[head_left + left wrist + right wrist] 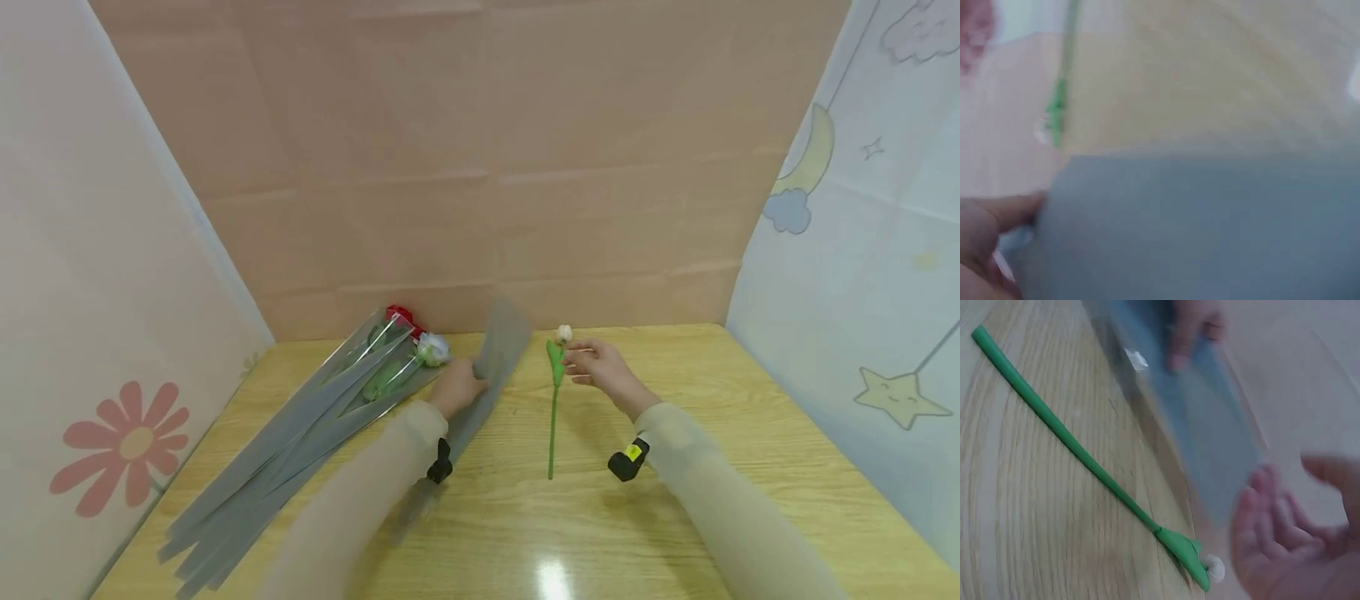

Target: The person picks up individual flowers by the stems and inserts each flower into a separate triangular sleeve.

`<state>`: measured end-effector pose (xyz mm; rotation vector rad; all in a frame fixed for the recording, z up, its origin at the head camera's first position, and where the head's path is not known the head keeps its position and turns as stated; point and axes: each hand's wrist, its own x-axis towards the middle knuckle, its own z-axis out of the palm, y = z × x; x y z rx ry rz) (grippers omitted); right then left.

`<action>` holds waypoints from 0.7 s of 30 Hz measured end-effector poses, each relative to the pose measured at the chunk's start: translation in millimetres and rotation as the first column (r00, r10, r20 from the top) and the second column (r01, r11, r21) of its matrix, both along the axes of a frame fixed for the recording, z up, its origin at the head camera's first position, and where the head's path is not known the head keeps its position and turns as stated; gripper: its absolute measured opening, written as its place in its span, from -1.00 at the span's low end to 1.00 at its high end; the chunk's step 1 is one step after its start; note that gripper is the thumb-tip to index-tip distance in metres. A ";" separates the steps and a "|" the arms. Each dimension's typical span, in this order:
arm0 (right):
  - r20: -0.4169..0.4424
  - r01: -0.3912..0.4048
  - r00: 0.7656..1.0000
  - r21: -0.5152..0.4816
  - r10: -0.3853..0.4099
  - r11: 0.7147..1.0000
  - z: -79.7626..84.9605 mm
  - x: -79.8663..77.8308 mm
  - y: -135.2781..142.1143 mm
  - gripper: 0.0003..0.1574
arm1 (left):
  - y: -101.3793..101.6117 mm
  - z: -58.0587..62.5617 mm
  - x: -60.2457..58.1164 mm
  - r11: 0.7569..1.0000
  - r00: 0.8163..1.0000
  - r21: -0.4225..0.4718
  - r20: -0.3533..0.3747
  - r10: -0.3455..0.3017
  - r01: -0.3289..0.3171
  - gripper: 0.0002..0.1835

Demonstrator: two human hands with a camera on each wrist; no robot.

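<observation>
My left hand point(456, 389) grips a long grey translucent flower sleeve point(501, 342), thumb over its face in the right wrist view. The sleeve is raised and tilted, its narrow end toward the table's front. In the left wrist view, the sleeve point(1197, 219) fills the lower part, blurred. A white tulip with a green stem point(553, 417) lies on the table to the right of the sleeve. My right hand point(603, 371) hovers beside the tulip's head and leaves, fingers loosely bent, holding nothing. Its palm point(1297, 556) shows in the right wrist view, apart from the tulip point(1104, 475).
Left of my hands lie wrapped flowers in grey sleeves point(277, 467), one with a red bloom point(400, 315), one with a whitish bloom point(433, 348). The wooden table point(765, 467) meets a pink back wall point(487, 167) and printed side walls.
</observation>
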<state>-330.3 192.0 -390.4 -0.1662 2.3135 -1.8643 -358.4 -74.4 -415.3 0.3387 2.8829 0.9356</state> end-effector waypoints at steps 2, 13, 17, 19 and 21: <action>0.111 -0.125 0.986 -0.006 0.125 0.992 0.0 -0.4 -10.8 -0.18 | 4.4 11.0 -1.4 0.989 0.993 0.082 -0.021 -0.120 0.122 -0.51; 0.350 0.311 0.934 -0.705 -0.069 0.637 21.8 -8.2 -33.1 -0.68 | -6.1 41.4 5.3 0.839 0.829 0.344 0.229 -0.511 0.422 -0.77; 0.329 0.356 0.932 -0.750 -0.152 0.558 33.1 -9.1 -2.5 -0.52 | -42.1 39.2 0.8 0.839 0.745 0.301 0.390 -0.541 0.452 -0.75; 0.320 0.357 0.933 -0.760 -0.165 0.543 36.1 -7.6 14.3 -0.49 | -63.3 41.5 -3.3 0.851 0.718 0.263 0.457 -0.524 0.454 -0.70; 0.305 0.341 0.939 -0.764 -0.159 0.548 37.1 -6.0 29.8 -0.47 | -83.8 46.8 -8.1 0.859 0.705 0.246 0.492 -0.510 0.450 -0.74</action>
